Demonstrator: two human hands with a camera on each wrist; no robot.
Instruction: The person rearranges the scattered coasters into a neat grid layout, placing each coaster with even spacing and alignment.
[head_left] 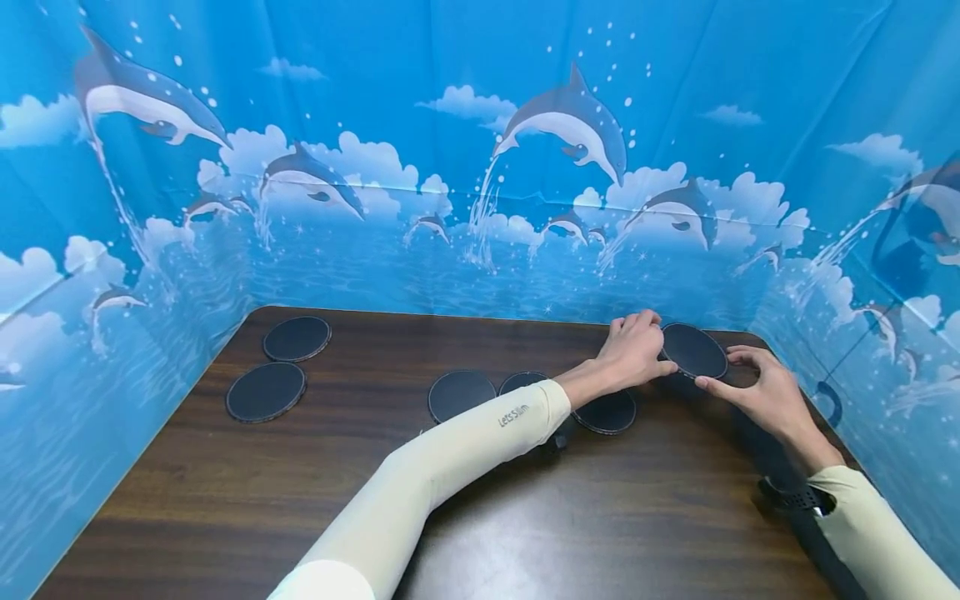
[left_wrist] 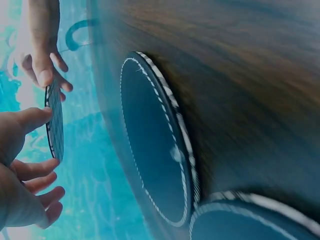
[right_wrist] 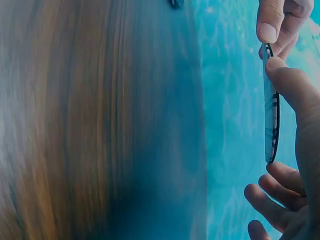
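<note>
Both hands hold one round black coaster (head_left: 693, 350) by its rim near the back right of the table. My left hand (head_left: 633, 346) grips its left side between thumb and fingers. Opposite it, my right hand (head_left: 768, 387) spans the right side, thumb at the front rim and fingertips farther back. In the left wrist view the coaster (left_wrist: 56, 125) appears nearly edge-on, raised off the table, with a patterned underside. The right wrist view also shows its thin striped edge between the thumb and fingers of my right hand (right_wrist: 300, 145).
On the brown wooden table (head_left: 300, 500), two coasters lie at the back left, the front one (head_left: 266, 392) against the other (head_left: 297, 339). Another coaster (head_left: 459, 395) and two more (head_left: 609, 412) sit mid-table, partly behind my left arm. A dolphin-print curtain (head_left: 375, 125) surrounds the table.
</note>
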